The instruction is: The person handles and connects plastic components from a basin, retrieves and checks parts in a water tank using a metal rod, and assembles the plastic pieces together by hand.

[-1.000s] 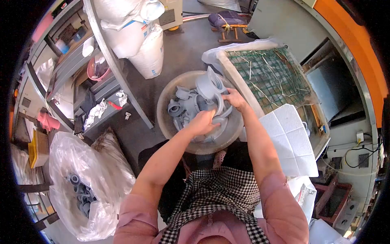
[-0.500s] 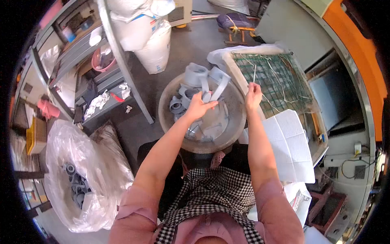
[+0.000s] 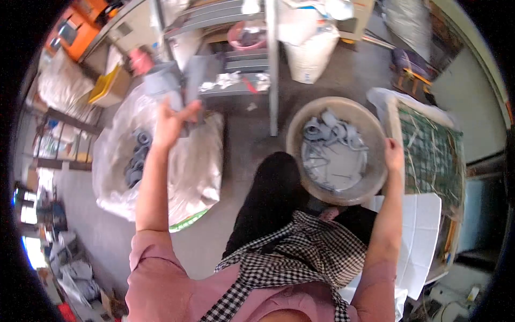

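The left hand (image 3: 171,124) is closed around a cluster of grey, ring-and-strip plastic pieces (image 3: 162,80), held up at the left near the far edge of a large crumpled translucent plastic bag (image 3: 188,177). Motion blurs them, so I cannot tell their exact number, or whether any ring and strip are joined. The right hand (image 3: 394,155) is at the right rim of a wide round basin (image 3: 296,161), fingers bent near its edge; whether they grip it, I cannot tell. More grey plastic parts (image 3: 327,129) lie in the basin, mostly on its far and left sides, and other dark grey parts (image 3: 140,153) sit in the bag.

The held pieces look light and fairly stiff, more likely to slide on one another than to bend. Their smooth walls could be slightly slippery. A sound hold would be around the thicker ring walls, or where the strips come together, with the thumb opposite the fingers. Thin strips and edges probably deserve less squeeze, since they might flex or mark, and a loose bunch could shed a piece.
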Demonstrator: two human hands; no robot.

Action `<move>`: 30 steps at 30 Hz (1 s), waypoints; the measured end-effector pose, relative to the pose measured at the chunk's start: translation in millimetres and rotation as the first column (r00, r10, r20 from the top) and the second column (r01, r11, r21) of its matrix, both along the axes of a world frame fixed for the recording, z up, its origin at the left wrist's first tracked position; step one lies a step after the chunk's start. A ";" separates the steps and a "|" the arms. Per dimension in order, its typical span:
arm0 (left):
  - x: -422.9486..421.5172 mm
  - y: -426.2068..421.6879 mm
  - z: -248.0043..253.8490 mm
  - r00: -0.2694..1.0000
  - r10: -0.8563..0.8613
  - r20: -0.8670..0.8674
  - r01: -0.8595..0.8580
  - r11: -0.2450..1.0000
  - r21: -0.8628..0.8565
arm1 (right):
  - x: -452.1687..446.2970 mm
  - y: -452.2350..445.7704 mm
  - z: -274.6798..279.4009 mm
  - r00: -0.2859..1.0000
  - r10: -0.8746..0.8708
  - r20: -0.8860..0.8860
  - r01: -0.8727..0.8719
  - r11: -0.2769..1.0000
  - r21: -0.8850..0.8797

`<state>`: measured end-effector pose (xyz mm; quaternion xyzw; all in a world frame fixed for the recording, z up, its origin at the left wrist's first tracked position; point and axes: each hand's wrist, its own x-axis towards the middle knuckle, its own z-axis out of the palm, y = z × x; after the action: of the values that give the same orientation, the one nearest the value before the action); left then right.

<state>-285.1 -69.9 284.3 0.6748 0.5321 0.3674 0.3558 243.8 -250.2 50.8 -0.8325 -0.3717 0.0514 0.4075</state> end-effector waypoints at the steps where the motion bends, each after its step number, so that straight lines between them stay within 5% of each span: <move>1: -37.7 11.2 1.9 0.995 0.083 0.049 -0.082 0.997 -0.008 | 3.5 2.2 -1.2 0.997 -0.020 0.069 0.018 1.000 0.024; 2: -77.1 24.9 -1.5 0.984 0.147 0.104 -0.146 0.989 -0.020 | 10.2 -1.5 1.2 0.999 0.039 -0.015 -0.038 0.999 0.024; 4: -152.6 54.1 -2.9 0.912 0.382 -0.149 -0.383 0.923 0.020 | 8.3 -6.8 13.7 0.996 0.072 -0.050 -0.070 0.997 0.040; 6: -285.0 145.8 -46.1 0.778 0.479 -0.407 -0.468 0.874 0.132 | 1.3 -16.7 32.5 0.996 0.084 0.015 -0.084 0.996 -0.019; 7: -314.1 157.6 -46.4 0.743 0.467 -0.479 -0.506 0.861 0.055 | -25.1 -29.5 72.7 0.998 0.066 -0.017 -0.067 0.991 -0.114; 8: -418.3 227.5 -101.0 0.898 0.335 -0.286 -0.376 0.921 -0.102 | -25.8 -42.2 81.0 0.991 0.088 0.099 -0.073 0.987 -0.146; 9: -432.5 231.0 -113.0 0.848 0.391 -0.357 -0.418 0.909 0.003 | -26.7 -64.8 90.0 0.992 0.090 0.084 -0.081 0.991 -0.103; 10: -426.4 229.3 -108.0 0.742 0.428 -0.516 -0.468 0.882 0.057 | -15.2 -88.2 90.5 0.962 0.092 0.259 -0.048 0.984 -0.172; 13: -357.9 232.4 -111.7 0.454 0.421 -0.785 -0.544 0.829 0.129 | -18.4 -183.3 144.4 0.958 -0.006 0.287 0.064 0.979 -0.193; 16: -251.5 244.9 -162.2 0.717 0.319 -0.620 -0.273 0.947 0.171 | -13.5 -276.9 162.2 0.949 -0.106 0.295 0.199 0.932 -0.304; 18: -129.1 200.1 -157.0 0.757 0.219 -0.616 -0.081 0.966 0.245 | -8.3 -330.7 169.3 0.894 -0.214 0.393 0.399 0.780 -0.482; 19: -96.3 212.4 -177.3 0.946 -0.110 -0.305 0.149 0.983 0.107 | -5.4 -356.6 165.1 0.890 -0.267 0.369 0.450 0.640 -0.623; 20: -51.0 205.3 -185.3 0.934 -0.250 -0.255 0.307 0.928 0.213 | -10.4 -379.4 162.4 0.881 -0.299 0.366 0.471 0.629 -0.618; 22: 55.8 109.8 -131.4 0.895 -0.346 -0.280 0.388 0.915 0.111 | -17.5 -421.0 148.3 0.851 -0.417 0.318 0.511 0.519 -0.686; 24: 135.4 81.5 -137.4 0.798 -0.514 -0.314 0.601 0.714 0.360 | -33.9 -437.5 147.6 0.853 -0.460 0.246 0.461 0.446 -0.767; 25: 175.9 21.7 -114.3 0.755 -0.618 -0.220 0.654 0.686 0.318 | -34.0 -446.8 137.0 0.871 -0.430 0.238 0.446 0.488 -0.750; 27: 237.9 -64.9 -86.7 0.613 -0.711 -0.344 0.776 0.462 0.429 | -38.3 -460.1 124.2 0.910 -0.344 0.233 0.400 0.575 -0.714; 30: 311.7 -192.6 -61.2 0.397 -0.829 -0.393 0.893 0.248 0.376 | -46.4 -464.3 111.8 0.939 -0.235 0.252 0.344 0.693 -0.634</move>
<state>26.6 -262.5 223.1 0.9422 -0.0314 0.2048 0.2631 197.3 -714.5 162.6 -0.9721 -0.2216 0.0531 0.0549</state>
